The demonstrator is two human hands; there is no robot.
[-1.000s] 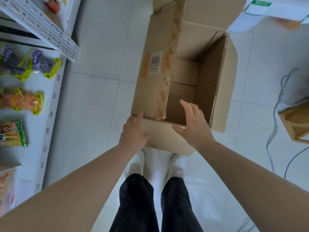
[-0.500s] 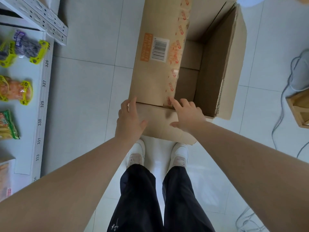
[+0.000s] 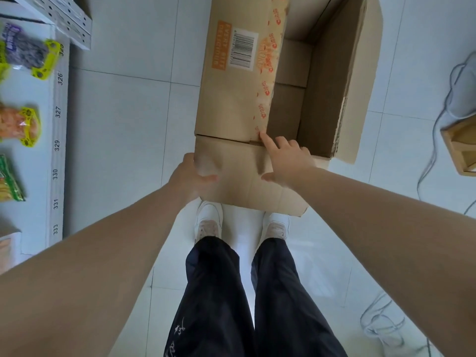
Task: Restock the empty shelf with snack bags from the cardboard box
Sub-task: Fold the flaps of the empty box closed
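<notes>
An open cardboard box [image 3: 231,99] stands on the tiled floor in front of my feet, and the part of its inside that shows holds no bags. My left hand [image 3: 192,180] grips the left edge of the near flap [image 3: 239,176], thumb on top. My right hand [image 3: 288,161] lies flat on the same flap with fingers spread, its index finger touching the corner by the printed tape. On the white shelf [image 3: 58,155] at the left lie a purple-and-yellow snack bag [image 3: 25,52], an orange one [image 3: 18,124] and a green one [image 3: 7,181].
A perforated metal shelf upright [image 3: 61,24] rises at the top left. A wooden crate [image 3: 461,148] sits at the right edge, with grey cables [image 3: 435,140] trailing over the floor beside it. My white shoes [image 3: 208,220] stand just behind the box flap.
My right hand has come off the box's inner rim and now lies on the near flap. My left hand slid to the flap's left edge. The box sits closer in view.
</notes>
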